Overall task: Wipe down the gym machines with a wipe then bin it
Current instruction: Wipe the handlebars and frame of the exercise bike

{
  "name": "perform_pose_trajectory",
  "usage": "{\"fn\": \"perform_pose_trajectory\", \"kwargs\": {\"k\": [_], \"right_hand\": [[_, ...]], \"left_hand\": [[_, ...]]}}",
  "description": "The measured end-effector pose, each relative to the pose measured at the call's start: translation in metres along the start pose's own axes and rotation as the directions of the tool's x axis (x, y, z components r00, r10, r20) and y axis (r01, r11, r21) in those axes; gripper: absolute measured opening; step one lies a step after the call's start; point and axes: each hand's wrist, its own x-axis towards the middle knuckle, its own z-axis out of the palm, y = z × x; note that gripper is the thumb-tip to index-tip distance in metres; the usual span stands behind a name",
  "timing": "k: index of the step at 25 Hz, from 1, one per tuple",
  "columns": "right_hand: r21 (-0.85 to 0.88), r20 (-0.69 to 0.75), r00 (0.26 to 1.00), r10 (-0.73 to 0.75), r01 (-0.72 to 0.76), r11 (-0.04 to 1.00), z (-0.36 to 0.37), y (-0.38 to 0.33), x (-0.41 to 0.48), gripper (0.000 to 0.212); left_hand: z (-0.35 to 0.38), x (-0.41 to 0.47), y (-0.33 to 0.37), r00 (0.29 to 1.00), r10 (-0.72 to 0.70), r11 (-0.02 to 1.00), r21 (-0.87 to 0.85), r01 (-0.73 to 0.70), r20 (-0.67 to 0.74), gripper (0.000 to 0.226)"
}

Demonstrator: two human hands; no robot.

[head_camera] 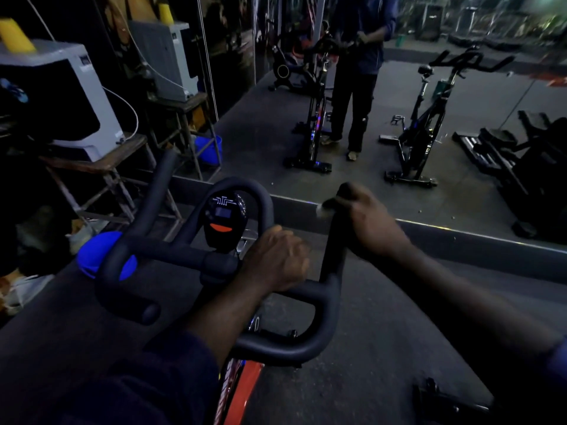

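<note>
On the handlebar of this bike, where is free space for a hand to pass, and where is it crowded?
Free: the left horn and left end grip, untouched; also the bare floor between handlebar and mirror base. Crowded: the middle, where the left hand grips beside the console, and the right horn, held by the right hand.

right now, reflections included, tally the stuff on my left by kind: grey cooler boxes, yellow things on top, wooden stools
grey cooler boxes: 2
yellow things on top: 2
wooden stools: 2
total: 6
</note>
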Motion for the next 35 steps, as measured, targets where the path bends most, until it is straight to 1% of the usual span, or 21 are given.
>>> {"fn": "perform_pose_trajectory", "kwargs": {"k": [1,3,6,8,11,13,16,17,19,21,22,23,25,26,27,28,29,30,32,34,35], "right_hand": [[-0.06,-0.038,0.996,0.082,-0.085,0.995,0.0,0.013,0.017,0.034],[-0.14,0.019,0.997,0.075,-0.072,0.988,0.012,0.021,0.021,0.042],[-0.004,0.195,0.979,-0.055,0.057,0.998,0.034,-0.025,-0.042,0.038],[0.044,0.227,0.964,-0.14,0.134,0.99,0.027,-0.055,-0.071,0.035],[-0.089,0.193,0.975,-0.108,0.127,0.988,0.019,-0.02,-0.033,0.036],[-0.085,0.231,0.97,-0.079,0.1,0.991,0.014,0.002,0.004,0.032],[-0.131,0.166,0.986,0.001,0.021,0.991,0.014,0.033,0.032,0.035],[-0.105,0.08,0.994,0.074,-0.066,0.992,0.015,0.038,0.037,0.031],[0.025,-0.091,0.962,0.258,-0.257,0.966,0.006,0.041,0.042,0.026],[0.137,-0.143,0.881,0.452,-0.434,0.89,0.012,0.054,0.043,0.014],[0.268,-0.091,0.818,0.568,-0.529,0.805,0.013,0.056,0.043,0.007],[0.39,0.003,0.735,0.678,-0.625,0.676,0.022,0.066,0.038,0.016],[0.528,0.198,0.679,0.707,-0.681,0.507,0.031,0.07,0.022,0.021],[0.537,0.256,0.696,0.671,-0.68,0.5,0.034,0.07,0.008,0.019],[0.58,0.353,0.695,0.626,-0.687,0.437,0.035,0.064,-0.004,0.018],[0.589,0.418,0.671,0.613,-0.714,0.38,0.033,0.059,-0.012,0.015],[0.634,0.428,0.647,0.631,-0.712,0.301,0.03,0.056,-0.014,0.009],[0.688,0.374,0.628,0.682,-0.681,0.25,0.029,0.057,-0.009,0.012],[0.833,0.264,0.582,0.769,-0.539,0.122,0.028,0.059,0.009,0.032],[0.891,0.242,0.584,0.774,-0.45,0.06,0.036,0.047,0.019,0.036],[0.888,0.256,0.582,0.772,-0.458,0.051,0.047,0.039,0.014,0.033]], "left_hand": [[-0.001,-0.002,0.001,1.0,-0.004,1.0,-0.001,0.004,-0.001,0.028],[-0.002,-0.002,0.002,1.0,-0.001,1.0,-0.023,0.0,-0.019,0.024],[-0.001,-0.004,-0.001,0.999,-0.009,0.998,-0.061,0.007,-0.043,0.021],[0.001,-0.005,0.0,0.998,-0.006,0.996,-0.09,0.0,-0.069,0.023],[0.002,-0.002,-0.002,0.998,-0.006,0.994,-0.113,-0.001,-0.058,0.023],[0.002,-0.006,-0.001,0.998,0.004,0.997,-0.074,-0.008,-0.058,0.022],[0.002,-0.005,-0.003,1.0,-0.005,0.998,-0.066,0.003,-0.03,0.022],[0.003,-0.006,-0.003,1.0,-0.011,0.998,-0.066,0.01,-0.012,0.021],[0.004,-0.005,-0.001,0.999,-0.023,0.997,-0.071,0.025,0.033,0.021],[0.004,-0.005,-0.003,0.999,-0.019,0.997,-0.069,0.022,0.041,0.021],[0.003,-0.004,-0.003,0.999,-0.022,0.997,-0.068,0.025,0.039,0.021],[0.002,-0.004,-0.002,0.999,-0.034,0.996,-0.08,0.036,0.031,0.022],[0.0,-0.001,-0.002,0.999,-0.051,0.993,-0.102,0.052,0.011,0.026],[-0.001,-0.001,-0.001,0.998,-0.057,0.994,-0.097,0.057,0.004,0.026],[0.0,-0.001,0.0,0.998,-0.063,0.994,-0.093,0.064,0.008,0.025],[0.0,-0.001,0.002,0.997,-0.071,0.993,-0.095,0.073,0.016,0.024],[0.001,-0.001,0.001,0.997,-0.08,0.992,-0.1,0.081,0.013,0.024],[0.002,0.0,0.0,0.996,-0.089,0.991,-0.104,0.09,0.01,0.025],[0.004,0.0,0.0,0.996,-0.084,0.992,-0.094,0.084,0.004,0.027],[0.005,-0.002,0.001,0.997,-0.082,0.994,-0.076,0.08,-0.016,0.026],[0.006,-0.003,0.001,0.996,-0.083,0.994,-0.07,0.081,-0.025,0.024]]}}
